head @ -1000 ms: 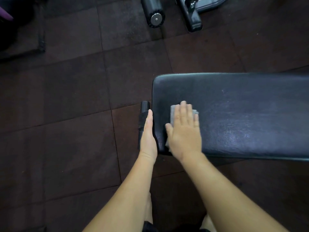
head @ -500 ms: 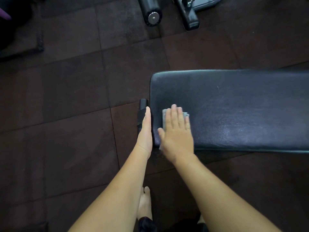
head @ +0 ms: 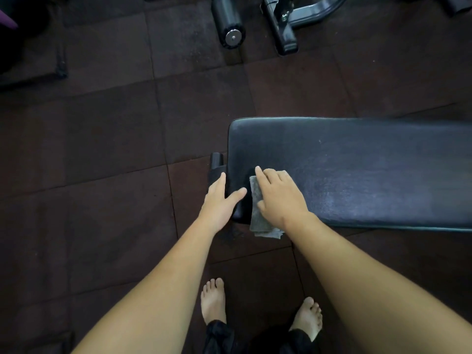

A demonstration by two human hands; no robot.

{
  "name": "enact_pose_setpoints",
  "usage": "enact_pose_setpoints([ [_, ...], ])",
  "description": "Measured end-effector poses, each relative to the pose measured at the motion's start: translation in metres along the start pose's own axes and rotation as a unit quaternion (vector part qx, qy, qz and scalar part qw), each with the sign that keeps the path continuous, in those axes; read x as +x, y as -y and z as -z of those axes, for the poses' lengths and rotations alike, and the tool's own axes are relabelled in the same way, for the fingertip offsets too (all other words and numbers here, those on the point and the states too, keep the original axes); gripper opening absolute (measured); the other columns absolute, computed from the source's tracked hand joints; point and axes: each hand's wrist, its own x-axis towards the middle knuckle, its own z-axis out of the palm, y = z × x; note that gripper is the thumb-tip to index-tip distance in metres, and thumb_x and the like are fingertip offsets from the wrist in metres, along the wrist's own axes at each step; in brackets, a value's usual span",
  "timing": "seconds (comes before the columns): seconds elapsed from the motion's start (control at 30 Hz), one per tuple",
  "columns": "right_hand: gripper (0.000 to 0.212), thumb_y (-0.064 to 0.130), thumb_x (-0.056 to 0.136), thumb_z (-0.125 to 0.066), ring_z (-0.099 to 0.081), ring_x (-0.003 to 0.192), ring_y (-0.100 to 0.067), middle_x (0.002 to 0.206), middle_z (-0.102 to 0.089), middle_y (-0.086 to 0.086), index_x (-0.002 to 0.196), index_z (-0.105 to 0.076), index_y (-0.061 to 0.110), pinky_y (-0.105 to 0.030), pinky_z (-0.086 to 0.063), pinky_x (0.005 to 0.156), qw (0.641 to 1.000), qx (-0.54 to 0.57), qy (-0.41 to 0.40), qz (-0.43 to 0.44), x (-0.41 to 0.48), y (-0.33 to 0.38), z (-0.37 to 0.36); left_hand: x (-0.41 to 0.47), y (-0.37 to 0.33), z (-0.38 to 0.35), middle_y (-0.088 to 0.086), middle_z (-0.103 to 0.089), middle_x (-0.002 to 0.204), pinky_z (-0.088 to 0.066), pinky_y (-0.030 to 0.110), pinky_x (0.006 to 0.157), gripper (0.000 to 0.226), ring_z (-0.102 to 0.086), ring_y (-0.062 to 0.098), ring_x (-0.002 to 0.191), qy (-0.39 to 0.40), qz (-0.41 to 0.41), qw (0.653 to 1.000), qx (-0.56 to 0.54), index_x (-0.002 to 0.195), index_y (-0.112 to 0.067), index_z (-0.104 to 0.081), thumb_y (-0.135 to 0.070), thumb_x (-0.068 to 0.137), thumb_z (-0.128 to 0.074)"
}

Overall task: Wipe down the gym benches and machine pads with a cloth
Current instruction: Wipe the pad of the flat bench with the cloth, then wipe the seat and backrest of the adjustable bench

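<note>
At the near-left corner of a gym bench pad [head: 357, 169], the right hand [head: 281, 198] presses a grey cloth [head: 258, 218], fingers together; the pad's length runs off rightward. The left hand [head: 219, 200], fingers straight, braces the pad's end.

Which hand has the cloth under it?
The right hand, pressing the grey cloth onto the bench near its end. The left hand has no cloth; it rests bare on the bench's end.
</note>
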Motion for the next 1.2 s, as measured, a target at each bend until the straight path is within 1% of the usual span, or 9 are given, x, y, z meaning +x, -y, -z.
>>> enact_pose_setpoints([
  [0.13,0.041,0.032,0.092,-0.059,-0.047,0.111,-0.026,0.117,-0.054,-0.004,0.128,-0.054,0.012,-0.034,-0.038,0.099,0.998,-0.036,0.051,-0.004,0.008,0.004,0.022,-0.020,-0.002,-0.007,-0.005,-0.017,0.171,-0.023,0.042,0.127,0.093,-0.012,0.018,0.158,-0.061,-0.078,0.979,0.180,0.165,-0.023,-0.022,-0.050,0.092,-0.071],
  [0.27,0.012,0.027,0.090,-0.064,-0.044,0.104,-0.024,0.100,-0.050,0.001,0.092,-0.053,0.023,-0.037,-0.047,0.081,0.989,0.101,0.104,-0.029,0.003,0.004,0.038,-0.032,-0.003,-0.028,-0.009,-0.023,0.168,-0.024,0.040,0.125,0.068,-0.011,0.016,0.156,-0.072,-0.142,0.962,0.221,0.149,-0.024,-0.052,-0.043,0.088,-0.074],
  [0.4,0.015,0.029,0.085,-0.067,-0.051,0.095,-0.023,0.097,-0.048,0.003,0.087,-0.053,0.028,-0.039,-0.048,0.081,0.979,0.172,0.105,-0.038,-0.021,0.002,0.062,-0.055,-0.023,-0.044,-0.009,-0.066,0.120,-0.055,0.038,0.091,0.020,-0.060,0.018,0.119,-0.023,-0.106,0.980,0.164,0.098,-0.031,-0.076,-0.039,0.082,-0.067],
  [0.47,0.016,0.029,0.084,-0.067,-0.053,0.094,-0.025,0.100,-0.049,0.002,0.088,-0.051,0.027,-0.040,-0.048,0.081,0.975,0.187,0.111,-0.041,-0.040,0.001,0.079,-0.078,-0.037,-0.044,-0.008,-0.067,0.084,-0.049,0.037,0.065,0.012,-0.063,0.014,0.083,-0.026,-0.077,0.988,0.134,0.082,-0.027,-0.068,-0.038,0.085,-0.068],
  [0.53,0.017,0.026,0.084,-0.065,-0.054,0.100,-0.027,0.103,-0.051,0.000,0.090,-0.049,0.027,-0.040,-0.047,0.084,0.974,0.195,0.109,-0.028,-0.063,0.004,0.101,-0.107,-0.048,-0.042,-0.010,-0.068,0.075,-0.040,0.025,0.056,0.011,-0.061,0.006,0.074,-0.035,-0.063,0.991,0.112,0.080,-0.031,-0.066,-0.036,0.089,-0.069],
  [0.77,0.028,0.019,0.099,-0.052,-0.051,0.124,-0.028,0.127,-0.062,-0.003,0.126,-0.061,0.017,-0.039,-0.044,0.098,0.972,0.219,0.089,0.006,-0.161,0.027,0.177,-0.205,-0.103,-0.031,-0.007,-0.064,0.063,-0.040,0.032,0.061,0.023,-0.055,0.013,0.067,-0.077,0.033,0.995,-0.056,0.073,-0.017,-0.073,-0.016,0.094,-0.062],
  [0.93,0.066,0.019,0.098,-0.051,-0.023,0.154,-0.017,0.167,-0.030,-0.002,0.161,-0.030,0.019,-0.026,-0.015,0.125,0.972,0.217,0.086,0.037,-0.211,0.026,0.213,-0.260,-0.167,-0.027,0.010,-0.071,0.077,-0.061,0.036,0.061,0.024,-0.066,0.025,0.068,-0.015,0.134,0.934,-0.330,0.083,-0.005,-0.077,0.002,0.088,-0.055],
  [1.07,0.094,0.045,0.087,-0.064,-0.015,0.157,-0.015,0.170,-0.019,0.004,0.164,-0.018,0.020,-0.034,-0.017,0.128,0.976,0.191,0.080,0.066,-0.232,0.019,0.242,-0.290,-0.210,-0.015,0.019,-0.072,0.083,-0.060,0.039,0.061,0.028,-0.070,0.031,0.068,0.040,0.154,0.868,-0.471,0.102,0.002,-0.066,-0.006,0.090,-0.042],
  [1.2,0.080,0.037,0.089,-0.069,-0.043,0.142,-0.020,0.156,-0.047,0.002,0.159,-0.033,0.021,-0.034,-0.038,0.115,0.986,0.149,0.016,0.071,-0.229,0.014,0.279,-0.295,-0.230,-0.001,0.013,-0.076,0.100,-0.047,0.038,0.079,0.042,-0.066,0.028,0.087,0.094,0.104,0.927,-0.348,0.107,-0.012,-0.067,-0.038,0.084,-0.045],
])
